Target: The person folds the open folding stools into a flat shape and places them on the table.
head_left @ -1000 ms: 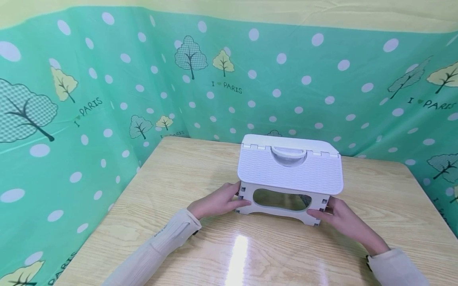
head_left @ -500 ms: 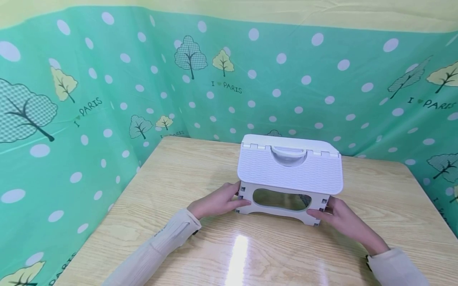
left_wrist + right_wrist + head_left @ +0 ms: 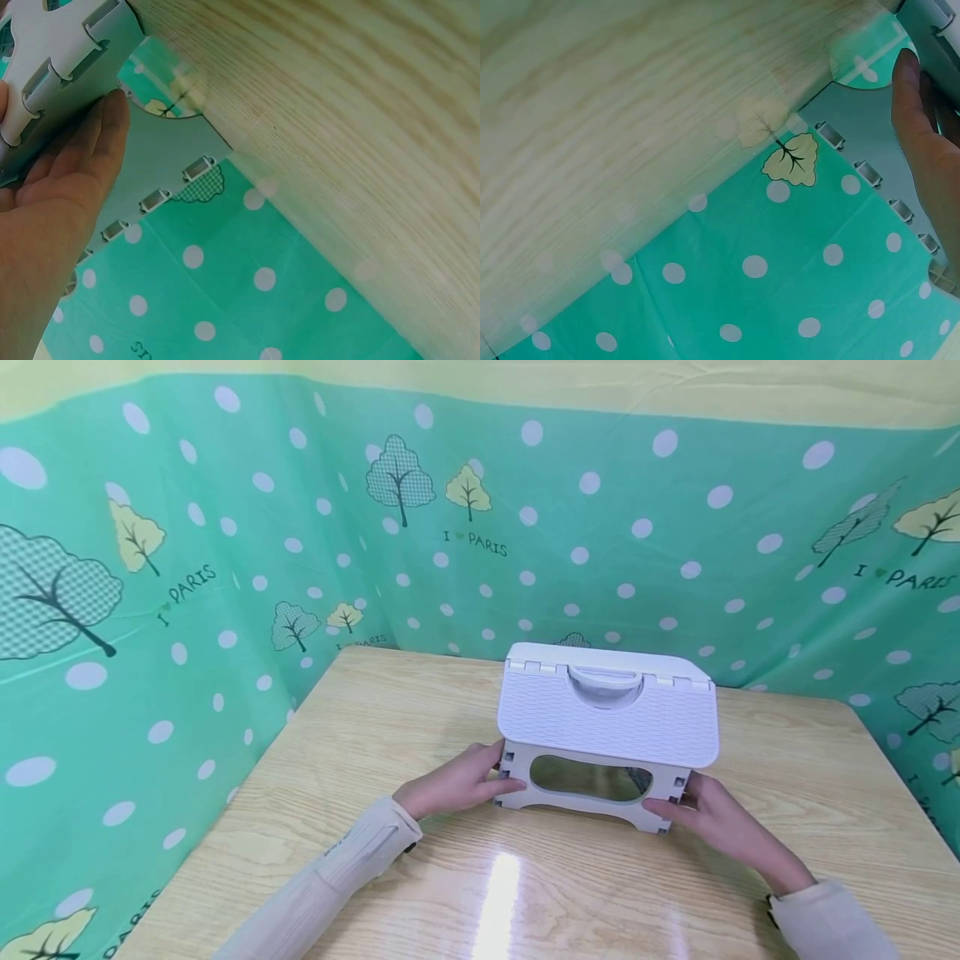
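Green dotty cloth [image 3: 540,577] hangs behind the wooden bench [image 3: 375,718]. The person's left grip [image 3: 461,782] and right grip [image 3: 716,818] hold the white stool [image 3: 585,722] by its front leg's two sides.

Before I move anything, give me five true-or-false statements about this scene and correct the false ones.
The left grip and right grip hold opposite ends of the white folding step stool. True.
The stool stands on the wood-grain table. True.
Its legs are folded flat. False: they are opened out.
The right grip lies on top of the stool. False: it holds the side, below the top.
The green curtain behind the table is printed with trees and dots. True.
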`<state>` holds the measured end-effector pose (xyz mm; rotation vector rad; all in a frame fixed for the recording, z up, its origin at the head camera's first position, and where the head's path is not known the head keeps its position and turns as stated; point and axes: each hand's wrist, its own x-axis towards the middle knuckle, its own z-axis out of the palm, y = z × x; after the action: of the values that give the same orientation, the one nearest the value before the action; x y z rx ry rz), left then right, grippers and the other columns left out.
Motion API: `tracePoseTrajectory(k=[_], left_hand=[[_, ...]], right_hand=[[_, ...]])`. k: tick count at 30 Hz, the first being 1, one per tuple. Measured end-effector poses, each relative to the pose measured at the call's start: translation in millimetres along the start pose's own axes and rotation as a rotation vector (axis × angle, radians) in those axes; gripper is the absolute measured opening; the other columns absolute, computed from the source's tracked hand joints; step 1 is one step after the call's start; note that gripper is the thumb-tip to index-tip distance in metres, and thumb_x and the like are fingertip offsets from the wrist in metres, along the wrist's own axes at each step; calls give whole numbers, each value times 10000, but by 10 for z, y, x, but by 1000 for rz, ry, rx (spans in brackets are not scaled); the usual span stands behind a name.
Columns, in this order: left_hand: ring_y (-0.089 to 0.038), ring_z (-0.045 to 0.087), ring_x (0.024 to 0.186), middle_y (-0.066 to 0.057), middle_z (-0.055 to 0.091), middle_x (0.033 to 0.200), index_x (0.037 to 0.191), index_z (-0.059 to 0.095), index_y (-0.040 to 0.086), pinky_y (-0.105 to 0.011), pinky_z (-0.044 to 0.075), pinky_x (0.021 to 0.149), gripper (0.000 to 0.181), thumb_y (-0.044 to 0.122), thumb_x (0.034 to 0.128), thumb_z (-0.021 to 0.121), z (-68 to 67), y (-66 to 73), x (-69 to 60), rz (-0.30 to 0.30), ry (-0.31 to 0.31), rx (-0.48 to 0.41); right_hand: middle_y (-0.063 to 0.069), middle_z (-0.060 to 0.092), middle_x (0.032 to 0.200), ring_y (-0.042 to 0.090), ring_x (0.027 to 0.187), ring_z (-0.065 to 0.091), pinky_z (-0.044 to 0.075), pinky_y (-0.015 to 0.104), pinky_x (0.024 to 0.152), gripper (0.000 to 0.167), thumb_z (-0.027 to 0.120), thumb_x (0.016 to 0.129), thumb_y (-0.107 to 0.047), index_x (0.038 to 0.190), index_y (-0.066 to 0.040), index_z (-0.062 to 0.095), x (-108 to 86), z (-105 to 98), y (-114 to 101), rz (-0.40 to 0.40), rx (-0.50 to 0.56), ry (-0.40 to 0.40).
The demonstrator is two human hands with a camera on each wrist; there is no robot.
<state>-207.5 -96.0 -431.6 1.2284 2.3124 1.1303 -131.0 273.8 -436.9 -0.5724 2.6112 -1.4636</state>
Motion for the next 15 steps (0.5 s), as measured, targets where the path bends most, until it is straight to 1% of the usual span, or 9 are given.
tracePoseTrajectory(k=[8,15], left_hand=[[-22,643,987,-34,684,1214,1438,402,177,-289,539,854,494,343,1011,587,2,-9,3,1,2,3],[-24,641,1007,-69,676,1237,1438,402,176,-278,539,855,493,341,1012,586,4,-30,7,11,-1,-7]], right_hand=[[174,615,1223,88,1023,629,564,304,758,466,652,981,-177,1380,-62,441,1,0,14,3,-2,2],[183,610,1234,100,1033,629,565,306,766,472,651,981,-181,1384,-59,436,2,2,0,1,2,0]])
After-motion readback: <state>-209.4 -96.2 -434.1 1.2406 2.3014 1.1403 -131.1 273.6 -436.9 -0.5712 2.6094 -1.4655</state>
